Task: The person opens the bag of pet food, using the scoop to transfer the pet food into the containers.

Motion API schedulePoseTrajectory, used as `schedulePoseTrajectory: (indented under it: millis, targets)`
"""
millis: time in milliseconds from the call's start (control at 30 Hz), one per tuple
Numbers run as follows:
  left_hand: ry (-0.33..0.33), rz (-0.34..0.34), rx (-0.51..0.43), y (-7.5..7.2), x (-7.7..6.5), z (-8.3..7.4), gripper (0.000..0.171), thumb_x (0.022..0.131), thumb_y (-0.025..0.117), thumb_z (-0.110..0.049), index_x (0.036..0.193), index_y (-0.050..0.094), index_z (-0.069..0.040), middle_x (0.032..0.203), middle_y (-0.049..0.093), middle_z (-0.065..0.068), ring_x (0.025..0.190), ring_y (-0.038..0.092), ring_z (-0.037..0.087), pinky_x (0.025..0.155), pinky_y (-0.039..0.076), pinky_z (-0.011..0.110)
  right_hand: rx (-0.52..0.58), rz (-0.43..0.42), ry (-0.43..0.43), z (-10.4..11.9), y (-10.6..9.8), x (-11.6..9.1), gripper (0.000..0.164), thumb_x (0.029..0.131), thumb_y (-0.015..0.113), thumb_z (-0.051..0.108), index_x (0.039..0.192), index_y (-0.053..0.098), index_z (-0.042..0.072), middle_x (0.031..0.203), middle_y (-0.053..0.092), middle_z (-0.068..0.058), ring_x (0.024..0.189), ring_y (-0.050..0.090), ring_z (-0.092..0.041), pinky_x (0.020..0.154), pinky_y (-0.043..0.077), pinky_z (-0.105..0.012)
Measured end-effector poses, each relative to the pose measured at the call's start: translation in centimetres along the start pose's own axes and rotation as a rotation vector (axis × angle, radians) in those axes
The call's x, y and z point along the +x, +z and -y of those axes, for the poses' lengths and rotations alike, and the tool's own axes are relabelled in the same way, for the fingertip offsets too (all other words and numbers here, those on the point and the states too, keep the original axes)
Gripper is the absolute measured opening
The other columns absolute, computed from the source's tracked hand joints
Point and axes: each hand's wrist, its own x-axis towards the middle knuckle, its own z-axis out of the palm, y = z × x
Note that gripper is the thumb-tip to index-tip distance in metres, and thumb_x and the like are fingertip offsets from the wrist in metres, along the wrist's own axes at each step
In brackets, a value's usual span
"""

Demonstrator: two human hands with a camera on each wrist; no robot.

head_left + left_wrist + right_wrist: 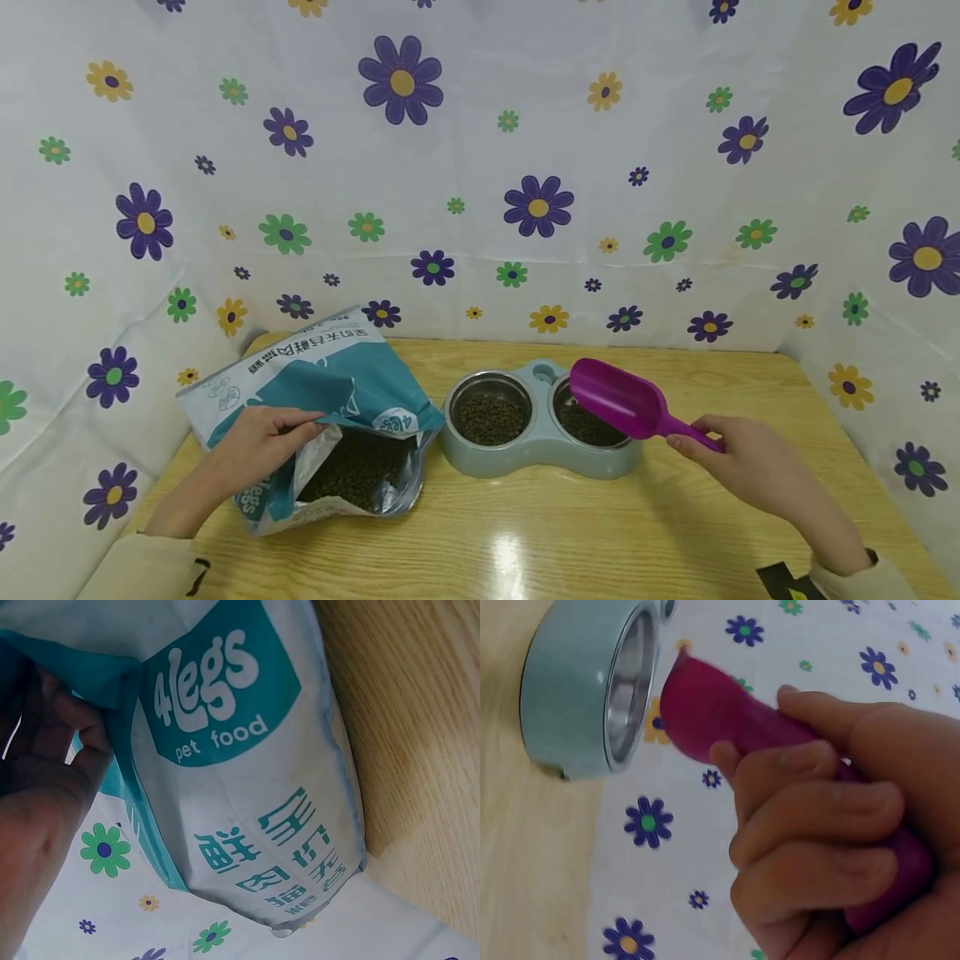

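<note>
My left hand (258, 446) pinches the opened edge of a teal and white pet food bag (375, 354) lying at the left. Brown kibble (360, 471) shows through the bag's mouth. In the left wrist view the fingers curl at the teal fold beside the bag's printed side (217, 750). My right hand (753, 467) grips the handle of a magenta scoop (618, 400), its fingers wrapped round it in the right wrist view. The scoop's head is over the right bowl of a pale blue double feeder (540, 454) and hides part of it. Kibble covers the bottom of both bowls.
The feeder stands mid-table, its left side close to the bag. A wooden table (480, 533) extends in front and to the right. White cloth (465, 150) with purple, green and yellow flowers encloses the back and both sides.
</note>
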Motion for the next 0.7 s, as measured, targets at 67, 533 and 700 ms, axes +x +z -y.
schedulePoseTrajectory:
  millis: [67,533,700]
  targets:
    - [0.001,0.003,0.003,0.0,0.0,0.0,0.027,0.102,0.062,-0.015,0.122,0.075,-0.002,0.068,0.065,-0.007,0.046,0.027,0.001,0.047,0.034,0.026,0.123,0.078,0.014,0.1,0.0,0.0,0.040,0.101,0.062,0.045,0.110,0.073,0.007,0.063,0.051,0.003,0.053,0.041,-0.009,0.047,0.032,-0.023]
    - [0.006,0.000,0.015,0.1,-0.1,-0.2,0.027,0.102,0.062,-0.015,0.122,0.075,-0.003,0.061,0.054,-0.009,0.046,0.027,0.001,0.046,0.033,0.026,0.455,0.386,-0.147,3.5,3.7,0.8,0.034,0.106,0.056,0.038,0.099,0.069,0.008,0.061,0.040,0.006,0.049,0.032,-0.005,0.043,0.027,-0.021]
    - [-0.001,0.003,0.015,0.0,-0.1,-0.2,0.027,0.102,0.062,-0.015,0.123,0.075,-0.003,0.066,0.061,-0.008,0.047,0.028,0.001,0.047,0.033,0.026,0.475,0.429,-0.216,5.2,5.8,1.3,0.033,0.106,0.056,0.038,0.091,0.066,0.010,0.060,0.040,0.008,0.049,0.032,-0.004,0.044,0.028,-0.020]
